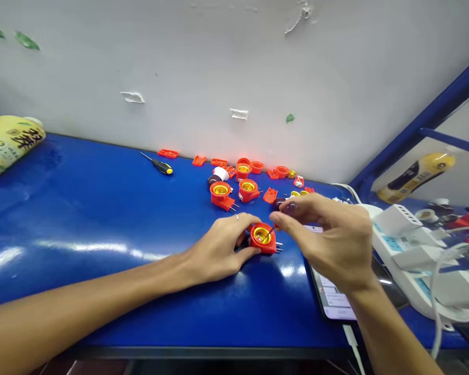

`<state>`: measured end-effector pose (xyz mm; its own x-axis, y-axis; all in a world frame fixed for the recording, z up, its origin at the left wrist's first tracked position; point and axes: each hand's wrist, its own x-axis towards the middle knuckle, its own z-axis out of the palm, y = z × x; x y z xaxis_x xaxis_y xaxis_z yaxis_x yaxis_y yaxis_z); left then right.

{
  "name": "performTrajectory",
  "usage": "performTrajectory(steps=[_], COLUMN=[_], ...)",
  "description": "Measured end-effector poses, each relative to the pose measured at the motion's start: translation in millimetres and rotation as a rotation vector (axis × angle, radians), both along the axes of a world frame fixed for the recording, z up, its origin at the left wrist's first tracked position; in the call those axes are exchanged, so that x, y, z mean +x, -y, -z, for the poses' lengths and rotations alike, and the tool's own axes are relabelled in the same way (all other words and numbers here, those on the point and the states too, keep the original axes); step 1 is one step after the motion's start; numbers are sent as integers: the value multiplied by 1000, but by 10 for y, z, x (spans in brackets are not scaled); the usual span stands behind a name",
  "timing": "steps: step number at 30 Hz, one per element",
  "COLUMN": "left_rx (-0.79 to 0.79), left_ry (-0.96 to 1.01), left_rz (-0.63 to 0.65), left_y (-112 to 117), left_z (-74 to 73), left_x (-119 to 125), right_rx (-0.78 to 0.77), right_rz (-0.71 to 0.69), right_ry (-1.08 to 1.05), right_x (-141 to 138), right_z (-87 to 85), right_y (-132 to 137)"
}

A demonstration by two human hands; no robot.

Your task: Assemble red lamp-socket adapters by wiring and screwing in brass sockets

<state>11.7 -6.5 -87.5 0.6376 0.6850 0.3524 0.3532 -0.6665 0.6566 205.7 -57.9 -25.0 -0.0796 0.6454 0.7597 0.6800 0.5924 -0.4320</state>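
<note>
My left hand (222,247) rests on the blue table (101,219) and grips an orange lamp socket (262,237) with a brass insert and two metal prongs, holding it from its left side. My right hand (328,237) hovers just right of the socket, fingers pinched on a thin dark pin or screw whose tip points into the brass opening. A ring shows on a finger of my left hand.
Several more orange sockets (234,190) and loose orange parts lie behind, near the wall. A small screwdriver (158,164) lies to their left. A phone (334,299) and white power strips (410,245) sit on the right. A yellow bottle (8,140) lies far left.
</note>
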Motion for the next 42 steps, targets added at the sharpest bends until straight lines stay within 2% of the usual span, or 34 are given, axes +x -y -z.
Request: performTrajectory(steps=[5,22,28,38,42], left_rx=[13,133,184,229,215], left_ry=[-12,-78,-93,-94,-100], left_rz=[6,116,140,94,73], left_y=[-22,-110,-121,-84,-89], left_z=[-32,-55,-21,-50,-55], left_x=[-8,-109,-109,-95,-97], right_rx=[-148,-36,-119,-165,-81], right_rz=[-145,-226,-325,-283,-201], right_ry=[-133,-50,-80,-211,-309], right_x=[95,146,152,138,202], right_z=[22,109,35,42,-101], right_y=[-32,-105,-43,-67,1])
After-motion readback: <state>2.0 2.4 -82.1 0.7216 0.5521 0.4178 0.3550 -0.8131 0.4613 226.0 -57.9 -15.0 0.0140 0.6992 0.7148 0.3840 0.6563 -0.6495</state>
